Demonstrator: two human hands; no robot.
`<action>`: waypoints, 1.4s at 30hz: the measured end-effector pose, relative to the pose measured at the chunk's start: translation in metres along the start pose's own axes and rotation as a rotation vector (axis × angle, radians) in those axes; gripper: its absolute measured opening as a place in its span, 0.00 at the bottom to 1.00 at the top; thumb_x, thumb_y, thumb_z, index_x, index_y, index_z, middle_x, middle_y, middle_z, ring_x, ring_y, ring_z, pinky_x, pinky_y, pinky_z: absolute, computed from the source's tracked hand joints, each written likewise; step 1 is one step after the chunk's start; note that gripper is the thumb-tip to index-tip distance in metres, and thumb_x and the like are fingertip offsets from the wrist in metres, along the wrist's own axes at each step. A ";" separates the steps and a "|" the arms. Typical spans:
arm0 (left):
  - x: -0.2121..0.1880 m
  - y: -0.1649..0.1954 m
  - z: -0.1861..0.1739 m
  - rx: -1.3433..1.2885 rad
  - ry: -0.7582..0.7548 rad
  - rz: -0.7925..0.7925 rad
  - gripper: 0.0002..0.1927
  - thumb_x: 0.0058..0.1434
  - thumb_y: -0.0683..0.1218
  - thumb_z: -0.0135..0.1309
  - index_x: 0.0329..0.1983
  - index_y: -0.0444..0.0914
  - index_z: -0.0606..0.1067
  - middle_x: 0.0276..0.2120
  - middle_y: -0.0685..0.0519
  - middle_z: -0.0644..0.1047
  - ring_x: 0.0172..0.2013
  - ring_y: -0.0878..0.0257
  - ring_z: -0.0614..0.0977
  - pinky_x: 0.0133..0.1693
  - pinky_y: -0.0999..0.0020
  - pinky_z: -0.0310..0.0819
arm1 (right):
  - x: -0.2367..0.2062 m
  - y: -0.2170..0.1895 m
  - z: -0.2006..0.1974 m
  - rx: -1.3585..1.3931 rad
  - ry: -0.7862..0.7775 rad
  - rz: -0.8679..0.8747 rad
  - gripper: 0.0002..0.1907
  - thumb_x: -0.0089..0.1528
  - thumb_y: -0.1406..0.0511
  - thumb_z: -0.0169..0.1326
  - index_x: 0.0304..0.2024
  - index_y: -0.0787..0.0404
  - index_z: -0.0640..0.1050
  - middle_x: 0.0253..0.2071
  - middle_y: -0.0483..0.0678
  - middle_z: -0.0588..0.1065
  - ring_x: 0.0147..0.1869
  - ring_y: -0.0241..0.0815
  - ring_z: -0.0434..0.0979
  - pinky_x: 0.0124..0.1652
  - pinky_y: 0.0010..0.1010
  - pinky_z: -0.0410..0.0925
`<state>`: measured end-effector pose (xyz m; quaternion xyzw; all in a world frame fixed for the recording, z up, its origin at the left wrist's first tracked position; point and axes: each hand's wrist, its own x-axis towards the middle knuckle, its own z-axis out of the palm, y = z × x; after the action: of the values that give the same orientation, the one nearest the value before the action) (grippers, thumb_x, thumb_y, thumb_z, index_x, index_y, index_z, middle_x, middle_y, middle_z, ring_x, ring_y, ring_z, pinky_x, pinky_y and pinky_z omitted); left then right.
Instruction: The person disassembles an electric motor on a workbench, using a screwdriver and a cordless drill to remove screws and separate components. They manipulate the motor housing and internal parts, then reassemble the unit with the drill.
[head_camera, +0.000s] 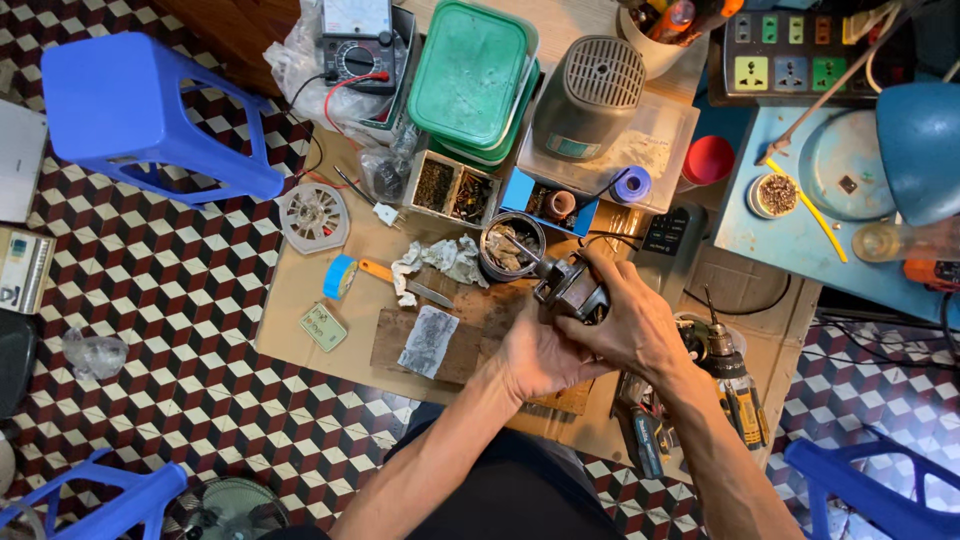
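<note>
Tape (339, 276), a blue roll, lies near the left edge of the cardboard sheet (300, 310), beside a wooden block (440, 340). Right of that, over the sheet's middle, the left hand (535, 360) cups a small metal motor part (570, 287) from below. The right hand (630, 320) grasps it from above; a drill (725, 365) lies just right.

The tiled floor (200, 330) has a red, white and black cube pattern; the plastic stool (140, 110) is blue, the plastic box lid (470, 70) is green, the tape roll (340, 276) is blue.
</note>
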<state>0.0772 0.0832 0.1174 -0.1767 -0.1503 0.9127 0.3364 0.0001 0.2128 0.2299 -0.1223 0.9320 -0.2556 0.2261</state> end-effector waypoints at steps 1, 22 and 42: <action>-0.001 -0.001 -0.002 -0.039 0.000 0.032 0.41 0.71 0.76 0.28 0.73 0.44 0.63 0.67 0.43 0.67 0.65 0.44 0.71 0.61 0.37 0.70 | 0.007 -0.007 -0.001 -0.054 -0.038 0.021 0.52 0.44 0.51 0.67 0.69 0.54 0.66 0.51 0.61 0.73 0.53 0.61 0.78 0.51 0.46 0.71; -0.007 0.076 0.018 0.067 0.502 0.050 0.50 0.68 0.75 0.23 0.66 0.24 0.58 0.53 0.27 0.71 0.47 0.40 0.83 0.43 0.63 0.83 | 0.107 -0.089 0.022 -0.534 -0.428 0.176 0.43 0.47 0.43 0.62 0.59 0.56 0.73 0.47 0.60 0.79 0.47 0.59 0.83 0.45 0.49 0.75; -0.002 0.143 0.022 0.139 0.427 0.168 0.36 0.69 0.60 0.53 0.59 0.21 0.64 0.51 0.32 0.72 0.46 0.43 0.84 0.43 0.63 0.87 | 0.146 -0.056 0.033 -0.217 -0.116 -0.149 0.52 0.48 0.44 0.65 0.66 0.66 0.68 0.54 0.64 0.74 0.52 0.63 0.77 0.45 0.47 0.71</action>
<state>-0.0111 -0.0256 0.0807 -0.3541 0.0027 0.8875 0.2947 -0.1041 0.1019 0.1818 -0.2292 0.9278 -0.1621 0.2456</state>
